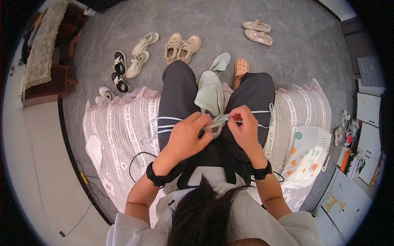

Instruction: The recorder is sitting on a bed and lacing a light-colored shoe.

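Pale green shoe (210,95) sits on the person's lap between the thighs, toe pointing far. Both hands are closed on its white laces (220,119) at the near end: left hand (186,137) pinching from the left, right hand (243,125) from the right, lace ends trailing across both legs. Person sits on a striped blanket (119,131). Matching green shoe (221,62) lies on the grey floor (287,53) just beyond, beside an orange clog (241,67). Beige sneakers (182,47) further out.
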`<state>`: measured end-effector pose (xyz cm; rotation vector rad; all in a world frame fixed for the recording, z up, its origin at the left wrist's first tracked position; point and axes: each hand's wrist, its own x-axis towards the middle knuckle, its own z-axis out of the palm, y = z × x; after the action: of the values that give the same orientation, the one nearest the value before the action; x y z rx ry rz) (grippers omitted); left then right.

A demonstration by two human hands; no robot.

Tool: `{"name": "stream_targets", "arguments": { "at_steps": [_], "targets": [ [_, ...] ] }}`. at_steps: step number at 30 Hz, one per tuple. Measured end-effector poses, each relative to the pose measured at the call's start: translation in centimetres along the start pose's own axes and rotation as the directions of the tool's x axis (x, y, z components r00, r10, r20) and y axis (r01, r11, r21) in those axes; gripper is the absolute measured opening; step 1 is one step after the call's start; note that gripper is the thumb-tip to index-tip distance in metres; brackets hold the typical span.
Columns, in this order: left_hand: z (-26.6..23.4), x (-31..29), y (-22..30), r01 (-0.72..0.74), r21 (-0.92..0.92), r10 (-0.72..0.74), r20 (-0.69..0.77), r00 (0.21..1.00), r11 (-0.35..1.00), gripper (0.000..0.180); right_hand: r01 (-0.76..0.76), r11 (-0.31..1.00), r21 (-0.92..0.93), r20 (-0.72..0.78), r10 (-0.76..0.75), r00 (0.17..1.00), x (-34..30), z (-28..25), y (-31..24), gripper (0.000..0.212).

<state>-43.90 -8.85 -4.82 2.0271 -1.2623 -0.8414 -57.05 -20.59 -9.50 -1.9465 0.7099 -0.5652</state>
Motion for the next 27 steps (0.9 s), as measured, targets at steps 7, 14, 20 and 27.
{"name": "stream_targets", "arguments": {
  "at_steps": [7,14,20,27],
  "targets": [
    [-0.5,0.2,1.8,-0.393,-0.244,0.364,-0.157,0.918,0.886,0.016,0.162,0.987,0.02,-0.144,-0.158,0.977,1.4,-0.8,-1.8,0.011],
    [-1.1,-1.3,1.4,0.144,-0.835,0.021,0.183,0.983,0.532,0.006,0.121,0.992,-0.046,-0.147,-0.126,0.981,1.6,-1.9,-0.6,0.009],
    [-3.5,-1.2,-2.4,-0.003,-0.331,-0.067,-0.199,0.978,0.944,0.006,0.069,0.984,-0.164,-0.258,-0.11,0.96,1.5,-3.8,1.6,0.009],
    [-6.8,-2.3,-6.6,0.029,-0.925,-0.329,-0.105,0.938,0.379,0.003,-0.207,0.873,0.441,-0.273,0.35,0.896,0.6,-7.7,4.9,0.014]
  ]
}}
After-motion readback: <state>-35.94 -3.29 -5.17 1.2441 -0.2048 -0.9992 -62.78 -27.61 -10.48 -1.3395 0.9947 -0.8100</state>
